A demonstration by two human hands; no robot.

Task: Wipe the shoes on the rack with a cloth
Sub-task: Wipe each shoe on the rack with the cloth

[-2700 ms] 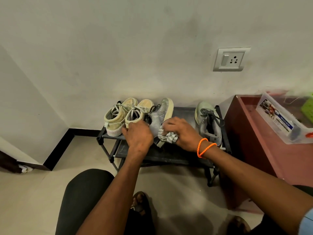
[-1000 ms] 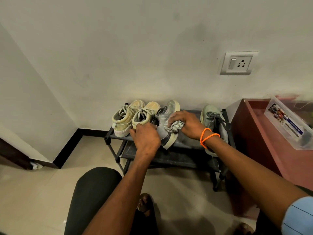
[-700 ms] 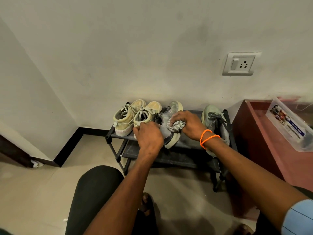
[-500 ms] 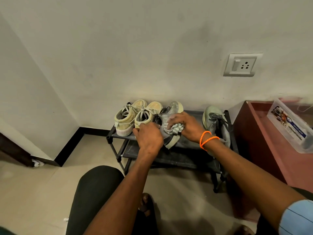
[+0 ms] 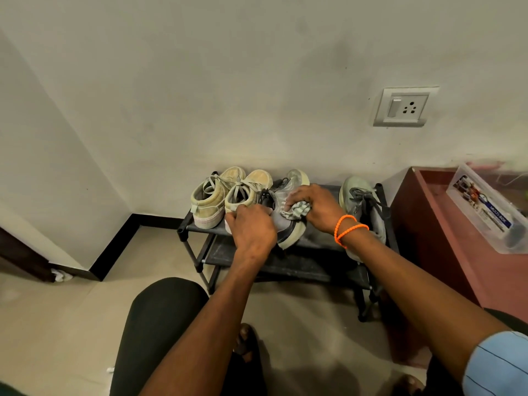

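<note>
A low black shoe rack [image 5: 323, 241] stands against the wall. On its top shelf sit two beige sneakers [image 5: 220, 198] at the left. Beside them a grey sneaker [image 5: 285, 218] is tipped on its side, sole facing right. My left hand [image 5: 251, 228] grips its heel end. My right hand [image 5: 317, 207] holds a crumpled striped cloth [image 5: 295, 210] and presses it on the grey sneaker's side. A second grey sneaker [image 5: 365, 207] lies at the right end of the shelf, apart from both hands.
A reddish-brown cabinet [image 5: 445, 241] stands right of the rack, with a clear plastic box [image 5: 483, 212] on top. A wall socket [image 5: 404, 107] is above. My knees and sandalled feet are below on the tiled floor [image 5: 57, 324]. A dark door frame [image 5: 23, 255] is at the left.
My right hand with the cloth has slid back and forth along the side of the tipped grey sneaker. My left hand has stayed on the sneaker's heel end.
</note>
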